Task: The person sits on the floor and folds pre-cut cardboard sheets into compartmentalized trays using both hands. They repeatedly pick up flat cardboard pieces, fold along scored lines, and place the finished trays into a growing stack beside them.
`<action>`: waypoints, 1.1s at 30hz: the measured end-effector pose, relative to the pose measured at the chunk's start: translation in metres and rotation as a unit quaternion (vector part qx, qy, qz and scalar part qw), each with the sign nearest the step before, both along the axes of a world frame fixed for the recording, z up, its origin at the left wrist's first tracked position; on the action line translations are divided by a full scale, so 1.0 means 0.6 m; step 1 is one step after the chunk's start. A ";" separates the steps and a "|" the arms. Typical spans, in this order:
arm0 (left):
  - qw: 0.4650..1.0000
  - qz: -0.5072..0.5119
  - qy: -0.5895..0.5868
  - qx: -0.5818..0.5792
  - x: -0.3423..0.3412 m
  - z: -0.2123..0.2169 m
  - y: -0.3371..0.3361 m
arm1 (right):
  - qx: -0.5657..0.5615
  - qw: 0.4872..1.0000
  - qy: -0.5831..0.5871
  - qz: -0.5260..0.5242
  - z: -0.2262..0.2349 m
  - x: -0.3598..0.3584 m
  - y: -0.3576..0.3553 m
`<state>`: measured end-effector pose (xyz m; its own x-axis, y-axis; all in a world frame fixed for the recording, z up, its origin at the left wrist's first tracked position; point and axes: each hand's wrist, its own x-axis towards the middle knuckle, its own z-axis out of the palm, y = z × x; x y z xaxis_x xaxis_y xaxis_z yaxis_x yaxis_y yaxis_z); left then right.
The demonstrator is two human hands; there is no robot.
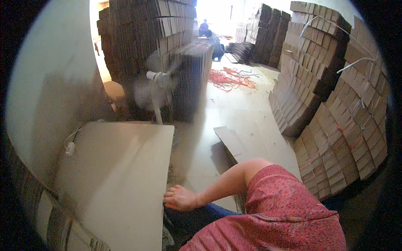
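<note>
My right arm, in a red patterned sleeve, bends across the lower part of the view. At its end my right hand (180,198) rests on dark blue fabric (205,215), which looks like my own trouser leg, beside the edge of a pale tabletop (117,184). Its fingers lie side by side, draped over the fabric, and nothing shows in them. The fingertips come close to the table's right edge; whether they touch it I cannot tell. My left hand is out of the picture.
Tall stacks of flat cardboard (176,21) stand beyond the table, with more bundles (318,62) along the right. A fan (157,77) spins behind the table. Loose cardboard (229,141) and red strapping (230,78) lie on the floor. A person (217,46) is farther back.
</note>
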<state>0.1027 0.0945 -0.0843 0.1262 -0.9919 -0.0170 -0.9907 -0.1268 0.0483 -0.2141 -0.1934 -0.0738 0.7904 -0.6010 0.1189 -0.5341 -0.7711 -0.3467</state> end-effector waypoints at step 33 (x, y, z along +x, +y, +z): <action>1.000 -0.005 -0.018 0.005 -0.007 0.004 -0.005 | -0.003 1.000 -0.019 0.000 0.002 -0.009 0.005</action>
<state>0.0987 0.0914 -0.0817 0.1167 -0.9929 -0.0226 -0.9931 -0.1169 0.0107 -0.2192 -0.1907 -0.0728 0.7854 -0.5999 0.1529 -0.5199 -0.7732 -0.3630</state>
